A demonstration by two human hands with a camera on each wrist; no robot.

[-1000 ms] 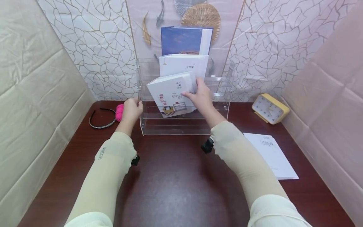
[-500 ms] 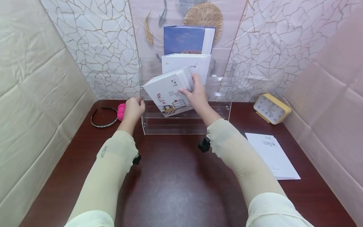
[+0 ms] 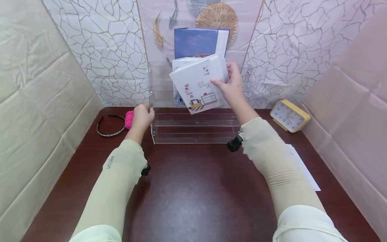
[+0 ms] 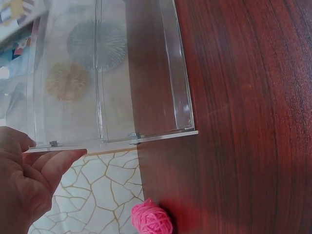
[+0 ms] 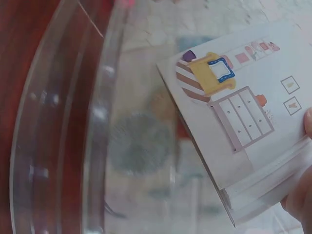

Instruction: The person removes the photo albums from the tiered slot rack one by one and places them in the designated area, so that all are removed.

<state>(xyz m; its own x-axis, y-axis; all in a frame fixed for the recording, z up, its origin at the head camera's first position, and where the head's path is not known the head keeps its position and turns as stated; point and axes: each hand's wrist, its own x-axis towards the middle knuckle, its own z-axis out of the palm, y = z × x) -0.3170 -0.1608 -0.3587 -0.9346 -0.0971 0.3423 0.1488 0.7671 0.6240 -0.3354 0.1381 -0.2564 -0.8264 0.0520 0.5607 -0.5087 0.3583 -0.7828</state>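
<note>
My right hand (image 3: 233, 85) grips the right edge of a white book (image 3: 196, 85) with its thumb on the cover. Furniture drawings decorate that cover, and the book tilts in front of a clear acrylic rack (image 3: 193, 140). Behind it stand another white book (image 3: 180, 62), mostly hidden, and a blue-covered book (image 3: 195, 41). The left wrist view has my left hand (image 4: 29, 180) pinching the rack's left side panel (image 4: 117, 145) between thumb and fingers. In the right wrist view, the held book (image 5: 243, 117) is apart from the rack's lower front bars (image 5: 95, 126).
A pink yarn ball (image 3: 129, 120) and a dark headband (image 3: 110, 135) lie left of the rack. To the right are a yellow alarm clock (image 3: 290, 116) and a white booklet (image 3: 306, 169), partly hidden by my right sleeve. Fabric walls flank the table.
The right hand first shifts the book slightly left, then lifts it up and right, out of the rack's lower front tier. My left hand keeps its hold on the rack.
</note>
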